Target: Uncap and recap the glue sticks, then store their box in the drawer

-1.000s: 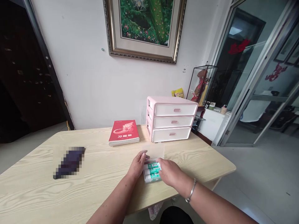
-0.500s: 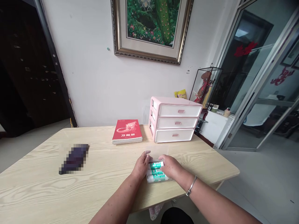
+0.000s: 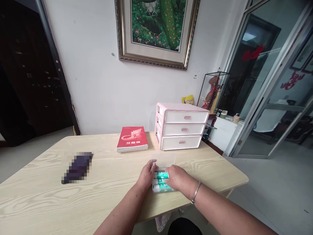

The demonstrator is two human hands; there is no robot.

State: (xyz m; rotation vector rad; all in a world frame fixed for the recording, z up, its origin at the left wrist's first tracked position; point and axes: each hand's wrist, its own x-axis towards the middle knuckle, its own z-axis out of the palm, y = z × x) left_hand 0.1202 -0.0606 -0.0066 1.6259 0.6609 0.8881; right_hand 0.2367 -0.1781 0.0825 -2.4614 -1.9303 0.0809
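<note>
Head view: clear case open at the lower centre, both hands on it

From my distant seat I see the worktop spread across the lower half of the frame. It gives the case flat support, so I'd have it sit there rather than be lifted. The pink drawer unit right of centre and the red book at the middle stand apart from the raised clear lid; I'd leave that space so the lid can swing freely.

At the case's left edge, the left hand has its fingers bent and closed on the plastic. I judge that a sound anchor: steady, without squeezing the thin wall. The right hand reaches in from the right, fingers curled over the ends of the white-and-green tubes. I'd work there lightly, one tube at a time, so that its neighbours don't roll.

Now what I can't make out. Pixelation masks the dark item at the lower left. The right hand covers the case's right side, so I cannot tell whether its fingers grip a tube or merely rest there. I make out three tubes; more may be hidden, and the print is too small to read.
</note>
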